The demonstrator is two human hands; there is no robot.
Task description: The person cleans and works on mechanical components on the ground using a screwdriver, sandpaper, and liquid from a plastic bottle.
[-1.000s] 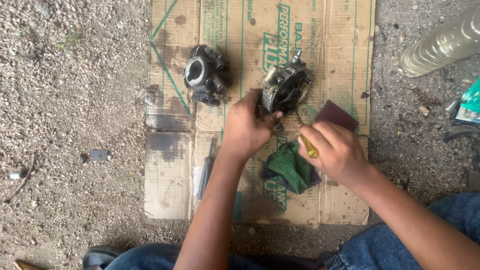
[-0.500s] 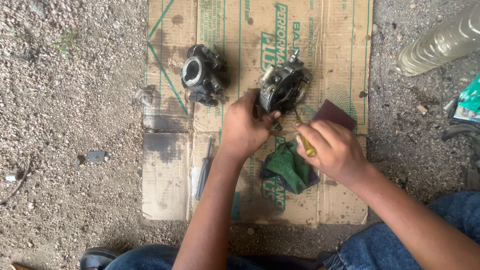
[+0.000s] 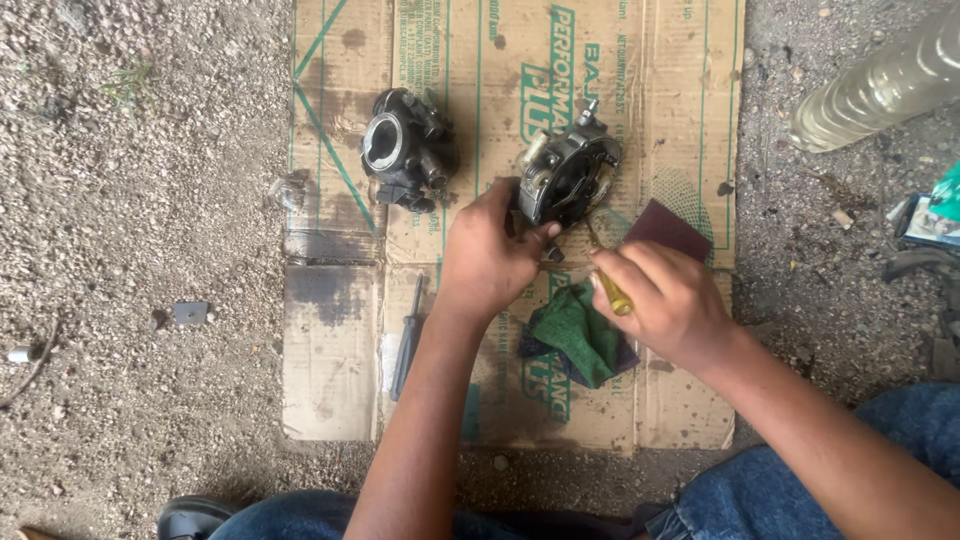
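Gripping the carburetor, left hand hides its base — right hand clamps a half-hidden yellow-handled tool.

second carburetor; dark screwdriver; clear bottle; maroon sandpaper

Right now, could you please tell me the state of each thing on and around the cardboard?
Left hand: gripping the carburetor body.
Right hand: closed on a yellow-handled screwdriver.
Second carburetor part: lying untouched.
Dark screwdriver: lying flat, unused.
Green cloth: crumpled.
Bottle: lying on its side.
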